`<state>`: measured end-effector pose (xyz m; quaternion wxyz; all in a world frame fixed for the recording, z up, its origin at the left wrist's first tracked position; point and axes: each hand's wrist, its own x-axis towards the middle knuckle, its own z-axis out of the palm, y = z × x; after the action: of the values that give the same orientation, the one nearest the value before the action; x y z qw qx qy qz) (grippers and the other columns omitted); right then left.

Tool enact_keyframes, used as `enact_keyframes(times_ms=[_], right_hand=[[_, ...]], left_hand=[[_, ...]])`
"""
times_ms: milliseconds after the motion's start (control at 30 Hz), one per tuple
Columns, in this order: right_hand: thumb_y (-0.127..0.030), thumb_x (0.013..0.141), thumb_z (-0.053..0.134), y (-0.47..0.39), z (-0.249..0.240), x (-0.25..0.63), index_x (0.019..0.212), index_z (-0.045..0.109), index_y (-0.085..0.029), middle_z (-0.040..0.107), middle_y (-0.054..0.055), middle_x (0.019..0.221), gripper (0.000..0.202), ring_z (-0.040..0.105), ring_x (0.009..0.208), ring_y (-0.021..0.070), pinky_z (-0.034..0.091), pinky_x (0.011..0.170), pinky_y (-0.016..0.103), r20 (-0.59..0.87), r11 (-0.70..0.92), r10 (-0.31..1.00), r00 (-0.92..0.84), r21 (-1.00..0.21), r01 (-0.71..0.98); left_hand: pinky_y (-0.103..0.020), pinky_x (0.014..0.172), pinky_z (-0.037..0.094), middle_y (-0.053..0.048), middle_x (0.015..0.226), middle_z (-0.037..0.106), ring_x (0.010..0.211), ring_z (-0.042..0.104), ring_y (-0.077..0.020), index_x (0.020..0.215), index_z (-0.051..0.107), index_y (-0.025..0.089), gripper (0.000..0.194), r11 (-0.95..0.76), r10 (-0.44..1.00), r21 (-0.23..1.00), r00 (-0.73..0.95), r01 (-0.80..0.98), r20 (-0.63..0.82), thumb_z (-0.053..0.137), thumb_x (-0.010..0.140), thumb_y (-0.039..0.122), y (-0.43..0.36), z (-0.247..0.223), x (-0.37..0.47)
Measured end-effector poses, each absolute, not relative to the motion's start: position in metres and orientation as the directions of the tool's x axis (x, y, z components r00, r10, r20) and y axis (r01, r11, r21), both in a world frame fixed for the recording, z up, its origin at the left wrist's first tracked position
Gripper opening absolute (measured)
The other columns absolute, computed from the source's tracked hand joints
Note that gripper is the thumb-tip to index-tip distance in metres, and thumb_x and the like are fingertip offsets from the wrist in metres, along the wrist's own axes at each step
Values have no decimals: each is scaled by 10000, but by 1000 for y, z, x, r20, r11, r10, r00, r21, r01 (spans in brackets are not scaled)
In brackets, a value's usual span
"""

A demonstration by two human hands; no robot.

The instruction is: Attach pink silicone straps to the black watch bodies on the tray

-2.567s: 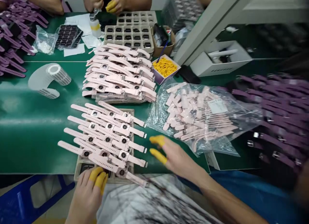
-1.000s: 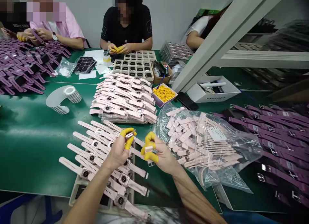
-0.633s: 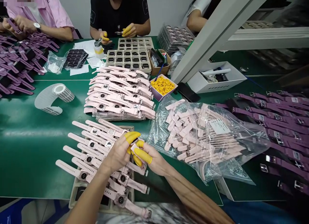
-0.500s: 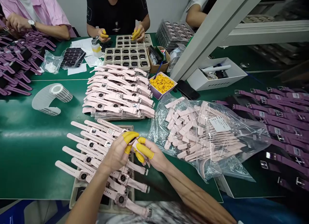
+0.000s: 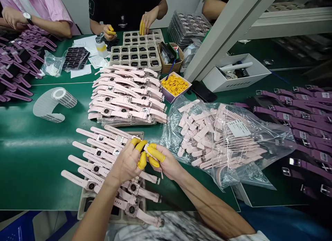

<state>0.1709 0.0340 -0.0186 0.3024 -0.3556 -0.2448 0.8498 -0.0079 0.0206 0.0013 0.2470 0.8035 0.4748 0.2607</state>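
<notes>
Near the middle of the table (image 5: 38, 158), toward its near edge, the left hand (image 5: 127, 163) and the right hand (image 5: 166, 161) meet. The left fingers, in yellow finger cots, are pinched together on a small dark watch part (image 5: 142, 150), mostly hidden by them. The right fingers, also in cots, are clamped on a pink watch strap (image 5: 146, 148), whose end hangs below. Whether the two pieces are joined, I cannot tell.

Below the hands lies a tray (image 5: 81, 210) at the near edge, with rows of pink watches (image 5: 96, 168) laid slantwise across it. The left forearm covers part of these rows.

Just beyond is a tall stack of more pink watches (image 5: 127, 92). To the right of the hands, an open plastic bag (image 5: 278, 139) of pink straps takes much space; purple watches (image 5: 308, 113) lie past it, near the right edge. Behind the bag stand a box of yellow finger cots (image 5: 175, 84), a phone (image 5: 203, 91) and a slanting post (image 5: 228, 33). A label roll (image 5: 59, 94) lies toward the left.
</notes>
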Motion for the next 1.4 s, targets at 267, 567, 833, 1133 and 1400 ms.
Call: enact_keyframes(times_ms=[267,567,833,1133,1400], right_hand=[[-555,859,740,31,-18,169,823,566,-191,470,-91,475,405,278,371,42,230,366,165,-461,-714,683,-567,-588,-381],[-572,891,696,29,-24,171,855,560,-197,508,-85,491,400,347,370,67,286,374,189,-422,-655,714,-559,-684,-321],[-625,950,589,33,-16,178,952,580,-189,449,-91,563,436,304,430,70,232,406,211,-348,-654,593,-726,-734,-183],[-637,910,646,48,-14,191,974,523,-207,630,-42,711,451,483,509,80,383,506,215,-381,-530,695,-609,-844,-78],[-530,924,667,33,-14,172,865,537,-199,521,-87,536,361,360,435,72,254,432,203,-317,-608,670,-671,-754,-249]], left_hand=[[-432,1031,549,-150,1247,603,1179,588,-255,1439,484,168,422,-380,903,705,404,598,145,393,1027,183,20,1,-9],[-421,1062,526,-138,1336,610,1210,612,-240,1472,469,206,435,-241,923,854,381,461,55,473,1038,231,16,0,-18],[-395,908,591,-58,1055,706,995,699,-216,953,721,219,137,-139,985,990,-100,28,141,766,895,335,23,-4,-11],[-343,713,662,-98,1159,763,701,755,-164,1183,649,203,320,177,945,968,-244,-176,-217,731,917,360,30,0,-19],[-437,1159,484,-128,1441,585,1347,568,-234,1493,496,229,516,-311,917,848,371,429,148,433,995,111,17,-11,-9]])
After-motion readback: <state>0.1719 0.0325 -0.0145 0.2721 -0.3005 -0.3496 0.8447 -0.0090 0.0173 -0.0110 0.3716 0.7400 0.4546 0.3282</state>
